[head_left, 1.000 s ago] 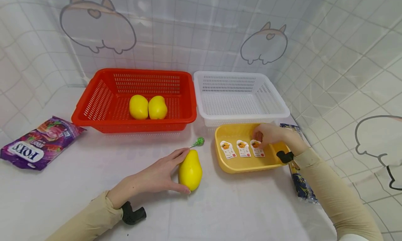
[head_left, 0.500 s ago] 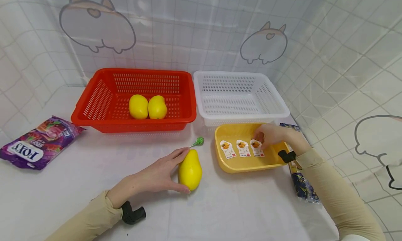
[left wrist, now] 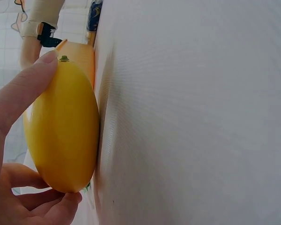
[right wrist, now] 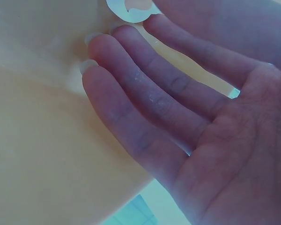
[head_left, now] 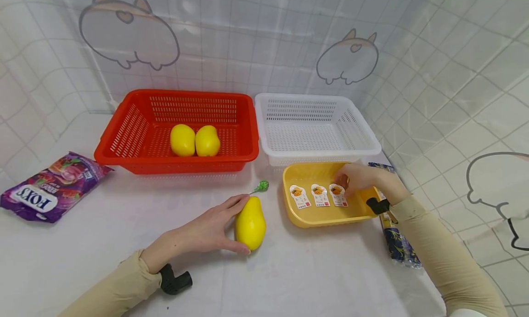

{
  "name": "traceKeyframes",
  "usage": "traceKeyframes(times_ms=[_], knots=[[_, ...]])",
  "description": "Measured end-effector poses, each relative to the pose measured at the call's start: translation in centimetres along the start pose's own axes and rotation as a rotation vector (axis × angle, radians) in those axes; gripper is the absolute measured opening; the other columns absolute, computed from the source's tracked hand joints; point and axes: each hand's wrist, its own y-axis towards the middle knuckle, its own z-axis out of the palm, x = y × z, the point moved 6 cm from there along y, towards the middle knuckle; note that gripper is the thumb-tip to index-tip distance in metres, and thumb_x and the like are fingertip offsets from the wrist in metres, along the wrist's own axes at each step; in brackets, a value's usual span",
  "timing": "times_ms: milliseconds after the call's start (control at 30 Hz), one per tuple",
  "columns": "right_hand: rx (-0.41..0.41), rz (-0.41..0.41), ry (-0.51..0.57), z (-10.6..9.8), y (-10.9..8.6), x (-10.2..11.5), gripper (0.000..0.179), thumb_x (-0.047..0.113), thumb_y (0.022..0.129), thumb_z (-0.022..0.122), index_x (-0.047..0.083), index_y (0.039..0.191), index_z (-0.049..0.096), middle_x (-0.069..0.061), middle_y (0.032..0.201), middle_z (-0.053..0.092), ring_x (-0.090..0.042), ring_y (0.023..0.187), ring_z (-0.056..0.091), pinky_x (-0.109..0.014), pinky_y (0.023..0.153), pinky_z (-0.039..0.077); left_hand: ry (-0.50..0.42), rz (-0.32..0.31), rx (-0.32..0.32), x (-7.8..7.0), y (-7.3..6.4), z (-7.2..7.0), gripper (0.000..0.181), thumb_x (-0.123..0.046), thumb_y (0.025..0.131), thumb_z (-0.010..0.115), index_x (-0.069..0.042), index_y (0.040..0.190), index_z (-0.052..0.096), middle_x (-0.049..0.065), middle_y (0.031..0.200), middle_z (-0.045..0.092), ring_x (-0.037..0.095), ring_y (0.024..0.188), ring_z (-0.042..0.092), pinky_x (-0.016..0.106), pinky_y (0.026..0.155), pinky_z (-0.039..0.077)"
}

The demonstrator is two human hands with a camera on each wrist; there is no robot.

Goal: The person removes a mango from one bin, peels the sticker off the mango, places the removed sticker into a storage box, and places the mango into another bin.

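The left hand (head_left: 204,232) lies low on the white surface (head_left: 124,225), forearm coming in from the lower left, and holds a yellow mango (head_left: 250,223) that rests on the surface just left of the yellow tray (head_left: 306,216). Its grip is loose and half open: the index finger runs along the far end up to the stem, the thumb presses the near end, and the other fingers curl below, as the left wrist view shows. The right hand (head_left: 357,178) reaches into the yellow tray from the right, palm down, fingers nearly straight and close together, their tips at the rightmost of three white stickers (head_left: 318,195) that lie in a row on the tray floor. Whether that grip has hold of the sticker cannot be told; the right wrist view shows the fingertips (right wrist: 91,65) on the tray floor beside a sticker edge. Each sticker bears an orange fruit picture and a small red mark; the print is too small to read. At the far left lies a purple sweet bag (head_left: 49,186) reading "FOX'S"
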Motion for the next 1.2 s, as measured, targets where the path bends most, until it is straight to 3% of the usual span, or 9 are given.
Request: traceKeyframes(times_ms=[433,667,900,1200], knots=[[-0.011,0.065,-0.015,-0.2,-0.4,0.3,0.044,0.010,0.078,0.083,-0.002,0.116,0.066,-0.011,0.099,0.066,-0.022,0.088,0.056,-0.037,0.083,0.054,-0.007,0.017,0.005,0.1,-0.1,0.2,0.124,-0.065,0.066,0.084,-0.020,0.161,0.018,-0.004,0.167,0.016,0.021,0.151,0.026,0.050,0.118,0.033],[-0.124,0.083,0.006,-1.9,-1.8,2.4,0.047,0.008,0.083,0.080,-0.007,0.123,0.062,-0.021,0.110,0.064,-0.029,0.093,0.059,-0.035,0.076,0.057,-0.010,0.015,0.001,0.1,-0.1,0.2,0.125,-0.065,0.065,0.084,-0.020,0.161,0.019,-0.004,0.167,0.016,0.020,0.151,0.027,0.049,0.118,0.034],[-0.199,0.081,0.061,-2.4,-3.1,4.3,0.050,0.012,0.088,0.076,-0.005,0.131,0.058,-0.022,0.117,0.064,-0.033,0.103,0.062,-0.040,0.084,0.059,-0.004,0.011,0.001,0.1,-0.1,0.1,0.125,-0.065,0.065,0.084,-0.020,0.161,0.018,-0.004,0.167,0.016,0.021,0.151,0.027,0.049,0.118,0.034],[-0.387,-0.043,0.133,-2.3,-4.1,8.3,0.051,0.022,0.087,0.079,-0.001,0.129,0.060,-0.015,0.112,0.066,-0.024,0.091,0.067,-0.035,0.077,0.059,0.004,0.016,-0.001,0.0,-0.1,0.1,0.125,-0.065,0.065,0.084,-0.019,0.161,0.018,-0.003,0.167,0.017,0.022,0.150,0.028,0.050,0.118,0.034]])
